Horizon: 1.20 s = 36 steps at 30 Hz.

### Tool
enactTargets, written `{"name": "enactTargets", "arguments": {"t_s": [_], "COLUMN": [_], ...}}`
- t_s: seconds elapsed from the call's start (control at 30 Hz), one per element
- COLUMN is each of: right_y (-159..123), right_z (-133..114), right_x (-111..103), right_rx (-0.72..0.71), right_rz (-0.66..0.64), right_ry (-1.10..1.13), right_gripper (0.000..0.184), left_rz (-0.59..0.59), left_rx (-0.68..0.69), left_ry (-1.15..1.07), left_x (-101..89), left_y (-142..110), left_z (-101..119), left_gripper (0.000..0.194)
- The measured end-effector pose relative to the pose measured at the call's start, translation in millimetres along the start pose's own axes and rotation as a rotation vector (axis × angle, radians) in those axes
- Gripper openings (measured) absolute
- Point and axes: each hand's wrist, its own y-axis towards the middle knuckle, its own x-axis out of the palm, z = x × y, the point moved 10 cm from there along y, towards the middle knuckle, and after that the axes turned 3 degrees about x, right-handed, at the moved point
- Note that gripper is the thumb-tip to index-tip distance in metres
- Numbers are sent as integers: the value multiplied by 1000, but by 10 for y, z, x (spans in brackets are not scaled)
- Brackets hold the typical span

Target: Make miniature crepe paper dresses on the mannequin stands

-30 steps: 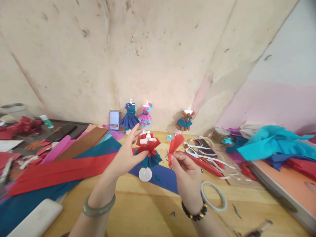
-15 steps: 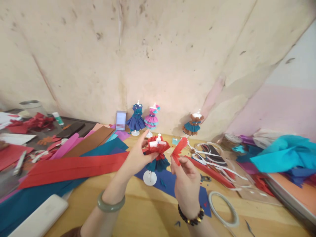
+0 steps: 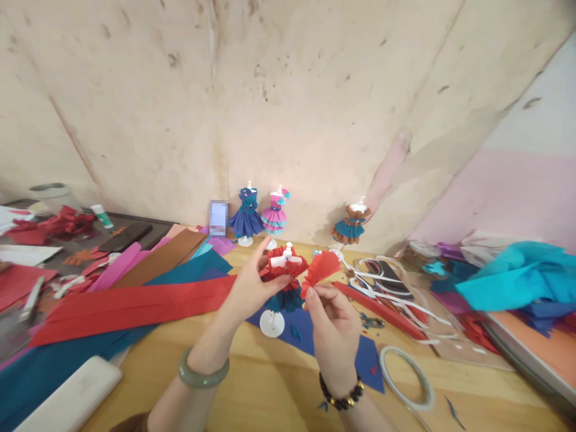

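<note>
My left hand (image 3: 254,282) is closed around the upper part of a small white dress form (image 3: 287,259), tilted so its top faces me. The form wears a red crepe paper bodice (image 3: 297,268) and a dark teal ruffled skirt (image 3: 288,300); its round white base (image 3: 272,324) shows below. In my right hand (image 3: 335,324), thumb and fingers pinch the lower end of a pleated red crepe paper fan (image 3: 323,267). The fan is spread just right of the bodice; whether the two touch I cannot tell.
Behind stand forms in a blue dress (image 3: 246,213), a pink dress (image 3: 274,213) and a brown-and-teal dress (image 3: 351,225). Crepe strips (image 3: 135,309) lie left, near a white power bank (image 3: 72,393). Right are a tape roll (image 3: 407,378), scissors (image 3: 373,322) and white cords (image 3: 400,294).
The red fan has turned its broad side toward me and shows wider. My right hand has moved slightly left and up, closer to the dress form. My left hand keeps its hold.
</note>
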Motion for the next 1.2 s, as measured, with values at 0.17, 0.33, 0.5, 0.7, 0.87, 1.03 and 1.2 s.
{"name": "enactTargets", "arguments": {"t_s": [0.17,0.33,0.5,0.7,0.87,1.03,1.2], "right_y": [23,64,90,84,69,67,85], "right_z": [-42,16,-20,-30,19,-45,-84], "right_x": [56,112,138,58,-7,-4,-34], "right_rx": [-61,-42,-79,-72,-80,-141,-143], "right_rz": [-13,-28,-46,-3,18,-9,8], "right_ry": [-83,-88,-93,0,22,-6,-47], "right_gripper": [19,19,16,11,8,3,7], "left_rz": [58,111,101,48,75,110,158], "left_rx": [-30,-51,-20,15,40,7,-13], "left_ry": [-15,99,139,227,261,319,403], "left_x": [36,11,16,126,174,161,142], "left_y": [-23,-45,-38,-65,-101,-124,-160], "left_z": [29,-18,-16,144,224,179,168], "left_gripper": [92,85,75,49,38,32,29]}}
